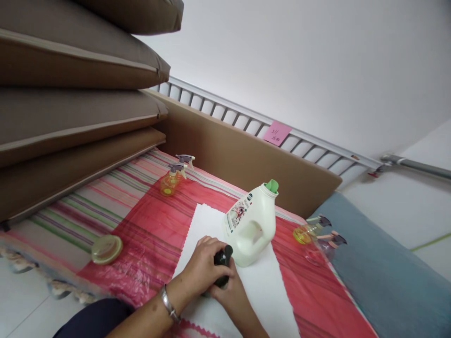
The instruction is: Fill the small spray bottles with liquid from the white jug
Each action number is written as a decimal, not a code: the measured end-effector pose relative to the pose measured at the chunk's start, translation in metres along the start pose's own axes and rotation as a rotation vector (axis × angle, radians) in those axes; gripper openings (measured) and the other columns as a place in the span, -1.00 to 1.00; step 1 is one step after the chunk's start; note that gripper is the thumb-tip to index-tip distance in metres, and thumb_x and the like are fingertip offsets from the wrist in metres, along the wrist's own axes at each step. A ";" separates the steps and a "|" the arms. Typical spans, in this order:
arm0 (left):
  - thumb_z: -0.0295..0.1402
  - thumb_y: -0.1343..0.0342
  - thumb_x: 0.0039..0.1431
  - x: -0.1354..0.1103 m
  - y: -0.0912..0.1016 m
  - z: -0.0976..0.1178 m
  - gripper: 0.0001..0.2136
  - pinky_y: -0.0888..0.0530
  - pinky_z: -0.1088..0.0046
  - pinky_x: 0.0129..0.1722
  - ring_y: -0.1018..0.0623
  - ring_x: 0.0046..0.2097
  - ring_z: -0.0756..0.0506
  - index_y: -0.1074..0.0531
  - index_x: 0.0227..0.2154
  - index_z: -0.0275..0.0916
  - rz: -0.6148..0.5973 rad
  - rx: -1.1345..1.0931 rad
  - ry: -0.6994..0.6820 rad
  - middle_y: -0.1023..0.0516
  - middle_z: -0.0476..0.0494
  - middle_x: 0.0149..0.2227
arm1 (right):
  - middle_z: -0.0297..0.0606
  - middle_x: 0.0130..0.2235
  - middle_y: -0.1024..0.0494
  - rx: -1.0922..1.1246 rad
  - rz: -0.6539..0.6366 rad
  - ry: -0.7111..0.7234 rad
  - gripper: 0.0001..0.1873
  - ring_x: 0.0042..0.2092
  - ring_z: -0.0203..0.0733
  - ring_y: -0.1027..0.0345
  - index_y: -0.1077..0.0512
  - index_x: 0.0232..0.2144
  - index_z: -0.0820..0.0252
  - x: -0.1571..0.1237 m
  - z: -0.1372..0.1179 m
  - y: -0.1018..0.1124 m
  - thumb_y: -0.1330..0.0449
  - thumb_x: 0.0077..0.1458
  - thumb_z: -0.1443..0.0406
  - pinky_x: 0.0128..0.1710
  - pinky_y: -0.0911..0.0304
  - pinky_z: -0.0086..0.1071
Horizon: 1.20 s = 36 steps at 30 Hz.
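Note:
My left hand (207, 260), with a silver bracelet at the wrist, curls round a small, dark, glossy bottle (221, 259). From the lower right my right hand (228, 287) closes round its lower part, so most of the bottle is hidden. Just beyond my hands stands a large pale-green jug (252, 223) with a handle, a printed label and a green pouring spout in its open mouth. A white cloth (203, 218) with zigzag edges lies beneath the jug and my hands.
Two spray bottles (171, 182) stand at the back left, and two more, one yellowish (303, 234) and one pink (322, 249), on the right. A round lid (106, 249) lies at left. Stacked cushions (81, 108) rise on the left; a brown board (239, 150) borders the back.

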State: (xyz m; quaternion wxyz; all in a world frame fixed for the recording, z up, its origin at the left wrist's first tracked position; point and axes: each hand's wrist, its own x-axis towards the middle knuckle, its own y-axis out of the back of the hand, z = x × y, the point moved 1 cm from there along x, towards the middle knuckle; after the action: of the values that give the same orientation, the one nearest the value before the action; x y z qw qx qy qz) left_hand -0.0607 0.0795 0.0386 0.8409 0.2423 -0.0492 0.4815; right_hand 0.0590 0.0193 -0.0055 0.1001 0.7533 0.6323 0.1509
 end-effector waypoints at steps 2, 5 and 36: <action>-0.31 -0.25 -0.13 -0.001 0.000 -0.001 -0.55 -0.27 0.26 0.03 -0.38 -0.03 -0.19 -0.39 -0.09 -0.15 -0.075 -0.076 -0.035 -0.45 -0.15 -0.09 | -0.16 -0.02 -0.39 0.018 -0.010 0.021 -0.21 0.05 0.06 -0.25 -0.13 0.02 0.13 0.000 0.001 0.000 -0.31 -0.31 0.39 0.04 -0.18 -0.09; -0.41 -0.14 -0.02 -0.001 -0.001 -0.002 -0.75 -0.11 0.21 0.15 -0.44 -0.10 -0.12 -0.44 -0.22 -0.13 -0.189 -0.097 -0.058 -0.51 -0.04 -0.18 | -0.14 0.02 -0.37 0.025 -0.010 0.003 -0.17 0.08 0.08 -0.22 -0.10 0.06 0.12 0.000 0.002 0.001 -0.31 -0.31 0.39 0.07 -0.14 -0.06; -0.39 -0.11 0.02 -0.008 0.015 0.018 -0.86 -0.40 0.42 -0.20 -0.47 -0.26 -0.05 -0.34 -0.31 -0.20 0.397 -0.588 0.045 -0.44 -0.01 -0.35 | -0.14 0.09 -0.31 0.009 0.017 -0.070 -0.12 0.12 0.06 -0.16 -0.10 0.08 0.11 0.000 0.015 0.002 -0.31 -0.37 0.35 0.13 -0.05 -0.08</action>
State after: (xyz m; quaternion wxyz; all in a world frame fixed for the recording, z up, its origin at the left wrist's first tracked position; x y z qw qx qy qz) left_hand -0.0747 0.0708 0.0573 0.7656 -0.0352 -0.2134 0.6058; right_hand 0.0659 0.0195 -0.0194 0.1175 0.7640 0.6225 0.1222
